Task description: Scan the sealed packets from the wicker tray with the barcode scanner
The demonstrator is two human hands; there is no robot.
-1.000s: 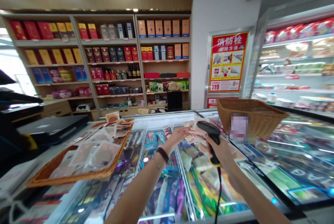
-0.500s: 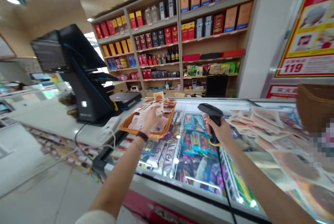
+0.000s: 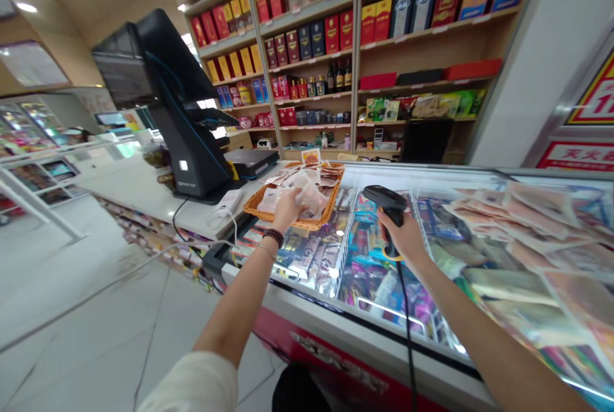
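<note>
My left hand (image 3: 288, 208), with a beaded bracelet on its wrist, is at a wicker basket (image 3: 251, 205) of flat clear packets. Its fingers are curled on a small clear packet (image 3: 313, 199) with pale contents; the fingertips are partly hidden. My right hand (image 3: 403, 231) is wrapped round the handle of a black barcode scanner (image 3: 385, 197), held above the freezer's glass top. The scanner's cord hangs down over the front edge. Its head points left, toward the basket.
Under the glass of the chest freezer (image 3: 288, 293) lie wrapped ice creams. A spread of flat packets (image 3: 522, 213) covers its right side. To the left, a black checkout terminal (image 3: 192, 162) stands on the white counter, with a white cable (image 3: 158, 266) trailing off. Shelves of boxes stand behind.
My view has swung left and down, so the basket and terminal appear farther right. My left hand has lowered among the packets. The scanner stays in my right hand.
</note>
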